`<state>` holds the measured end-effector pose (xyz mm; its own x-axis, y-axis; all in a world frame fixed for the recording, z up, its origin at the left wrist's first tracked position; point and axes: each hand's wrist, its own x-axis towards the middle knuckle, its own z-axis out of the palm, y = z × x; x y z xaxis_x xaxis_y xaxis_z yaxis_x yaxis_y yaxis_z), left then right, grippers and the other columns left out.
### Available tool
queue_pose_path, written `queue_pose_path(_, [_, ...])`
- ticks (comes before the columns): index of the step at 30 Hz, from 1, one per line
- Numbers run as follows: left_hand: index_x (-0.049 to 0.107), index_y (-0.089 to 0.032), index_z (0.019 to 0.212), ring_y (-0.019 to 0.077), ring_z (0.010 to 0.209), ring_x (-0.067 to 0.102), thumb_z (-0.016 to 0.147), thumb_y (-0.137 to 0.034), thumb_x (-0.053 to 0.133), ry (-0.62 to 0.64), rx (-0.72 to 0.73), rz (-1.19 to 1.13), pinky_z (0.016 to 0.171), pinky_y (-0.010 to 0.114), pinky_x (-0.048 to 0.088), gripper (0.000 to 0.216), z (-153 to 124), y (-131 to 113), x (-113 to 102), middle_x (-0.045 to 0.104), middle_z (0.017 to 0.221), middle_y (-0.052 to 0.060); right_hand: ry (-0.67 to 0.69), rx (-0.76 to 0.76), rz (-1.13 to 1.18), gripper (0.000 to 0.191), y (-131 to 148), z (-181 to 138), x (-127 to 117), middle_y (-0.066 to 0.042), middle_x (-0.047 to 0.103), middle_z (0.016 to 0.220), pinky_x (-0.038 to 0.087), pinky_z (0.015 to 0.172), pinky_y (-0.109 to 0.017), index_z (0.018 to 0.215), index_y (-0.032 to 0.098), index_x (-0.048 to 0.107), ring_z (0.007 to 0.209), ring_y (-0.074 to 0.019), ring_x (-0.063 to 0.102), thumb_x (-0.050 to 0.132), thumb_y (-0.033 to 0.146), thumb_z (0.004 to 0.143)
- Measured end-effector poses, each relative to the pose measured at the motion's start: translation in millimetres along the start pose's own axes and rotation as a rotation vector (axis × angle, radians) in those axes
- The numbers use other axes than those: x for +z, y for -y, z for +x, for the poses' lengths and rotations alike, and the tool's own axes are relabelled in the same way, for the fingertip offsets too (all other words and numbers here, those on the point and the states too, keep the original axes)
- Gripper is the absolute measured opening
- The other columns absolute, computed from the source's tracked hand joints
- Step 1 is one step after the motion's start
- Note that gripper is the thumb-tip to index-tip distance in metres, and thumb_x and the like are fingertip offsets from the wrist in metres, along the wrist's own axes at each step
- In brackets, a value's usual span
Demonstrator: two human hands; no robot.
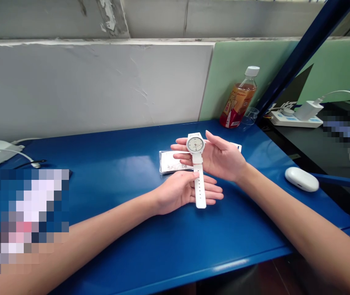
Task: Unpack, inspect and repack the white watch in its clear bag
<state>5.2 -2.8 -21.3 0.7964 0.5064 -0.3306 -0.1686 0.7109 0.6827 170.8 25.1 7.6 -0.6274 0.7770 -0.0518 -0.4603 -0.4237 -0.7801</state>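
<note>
White watch (197, 158) spread over both my hands: go easy on the grip

So the watch is right in front of me, over the blue desk (116, 164), dial (195, 144) facing up at 12 o'clock and the strap (200, 192) running down to 6.

My right hand (222, 159) comes in from 4 o'clock, palm up. It isn't gripping at all: the head just lies on the spread fingers, thumb well off to the side. My left hand (175, 190) reaches in from 7 or 8, fingers stretched out under the strap and thumb tip on it, so a light pinch at most. Can't tell if my knuckles touch the desk.

To hold it well like this, I'd say level fingers under the head matter most, since nothing clamps it and it could slide. Left thumb only needs gentle pressure, near the edge, so the strap holes show. No tugging, and no thumb over the glass.

Around it: a flat clear-edged package (169, 164) at 8, partly under my hands. Drink bottle (238, 104) between 1 and 2, white rounded case (302, 179) past 3, power strip (296, 119) just before 3.
</note>
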Motion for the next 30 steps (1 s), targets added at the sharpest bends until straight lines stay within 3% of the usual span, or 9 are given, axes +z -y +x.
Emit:
queue_pose_path(9, [0.069,-0.004,0.109,0.0288,0.095,0.074,0.102,-0.026,0.041,-0.013,0.011,0.008,0.090,0.046,0.054,0.036,-1.3,-0.8,0.0,0.074,0.105,0.023,0.031,0.024,0.036,0.061,2.1,-2.2,-0.8,-0.011,0.065,0.134,0.038,0.112,-0.040,0.126,0.013,0.063,0.116,-0.0215,0.064,0.019,0.047,0.103])
queue_pose_path(23, [0.070,-0.003,0.107,0.0268,0.096,0.073,0.102,-0.023,0.041,0.017,0.037,0.009,0.093,0.043,0.053,0.036,-1.2,-0.9,0.9,0.073,0.110,0.023,-0.003,0.025,0.016,0.058,-0.8,0.2,-0.7,-0.013,0.064,0.136,0.037,0.113,-0.042,0.125,0.012,0.062,0.118,-0.0224,0.064,0.021,0.047,0.103])
queue_pose_path(30, [0.070,-0.004,0.106,0.0268,0.094,0.074,0.101,-0.026,0.045,0.041,0.054,0.007,0.088,0.041,0.055,0.034,-1.0,1.6,-2.0,0.074,0.104,0.022,0.018,0.008,-0.013,0.052,0.2,-1.3,0.5,-0.010,0.068,0.131,0.037,0.113,-0.045,0.130,0.015,0.059,0.123,-0.0250,0.061,0.031,0.037,0.094])
